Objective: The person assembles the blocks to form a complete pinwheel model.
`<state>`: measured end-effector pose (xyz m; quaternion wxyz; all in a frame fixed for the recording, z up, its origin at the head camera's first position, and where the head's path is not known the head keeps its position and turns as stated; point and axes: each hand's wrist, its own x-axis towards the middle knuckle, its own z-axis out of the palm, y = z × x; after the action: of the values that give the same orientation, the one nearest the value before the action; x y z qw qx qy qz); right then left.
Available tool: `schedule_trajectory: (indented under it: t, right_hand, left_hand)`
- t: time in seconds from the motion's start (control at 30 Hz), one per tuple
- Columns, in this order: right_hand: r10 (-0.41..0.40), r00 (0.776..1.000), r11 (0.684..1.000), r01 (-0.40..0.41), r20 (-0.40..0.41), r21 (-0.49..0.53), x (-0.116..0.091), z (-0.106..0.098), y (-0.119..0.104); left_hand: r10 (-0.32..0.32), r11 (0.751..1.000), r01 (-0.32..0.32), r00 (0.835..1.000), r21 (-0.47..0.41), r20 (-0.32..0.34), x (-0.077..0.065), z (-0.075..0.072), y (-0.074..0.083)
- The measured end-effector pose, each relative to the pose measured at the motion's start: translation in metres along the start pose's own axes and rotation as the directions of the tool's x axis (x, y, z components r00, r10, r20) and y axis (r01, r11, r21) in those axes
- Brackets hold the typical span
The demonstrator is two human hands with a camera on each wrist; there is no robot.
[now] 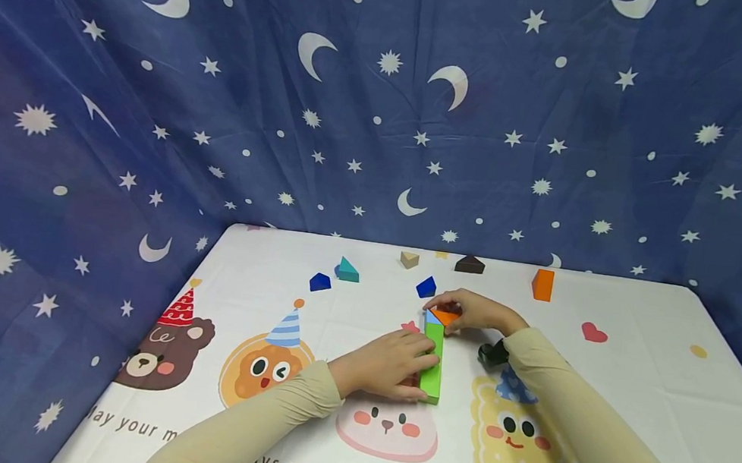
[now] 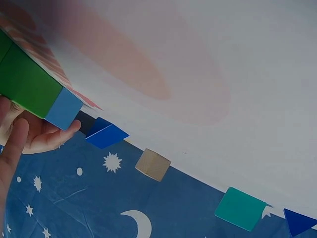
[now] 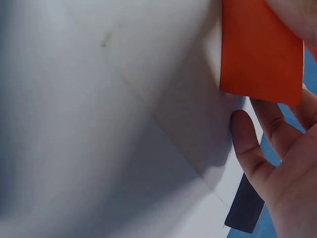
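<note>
A row of bright green blocks (image 1: 430,379) lies on the white tablecloth, with a light blue block (image 2: 64,109) at its far end. My left hand (image 1: 390,363) holds the green row from the left, its fingers across the top and its thumb low on the near side. Beyond it, my right hand (image 1: 480,310) pinches an orange block (image 3: 262,54) against the light blue end. In the head view the orange block looks triangular and is partly covered by the fingers. Just past that hand sits a dark blue block (image 1: 426,287).
Toward the back lie another dark blue block (image 1: 320,282), a teal block (image 1: 348,270), a tan block (image 1: 409,260), a black block (image 1: 470,264) and an upright orange block (image 1: 543,285). A dark green object (image 1: 491,354) is beside the right forearm. A starry blue curtain (image 1: 380,148) hangs behind.
</note>
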<state>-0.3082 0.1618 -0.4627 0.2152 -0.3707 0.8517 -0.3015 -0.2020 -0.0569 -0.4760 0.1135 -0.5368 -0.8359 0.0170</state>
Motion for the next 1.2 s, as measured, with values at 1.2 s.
schedule_trajectory:
  t: [1.2]
  right_hand:
    - [-0.026,0.996,1.0,0.027,0.089,-0.016,0.012,-0.01,-0.006]
  left_hand:
    - [-0.019,1.0,0.019,1.0,-0.006,0.019,-0.001,0.0,0.0]
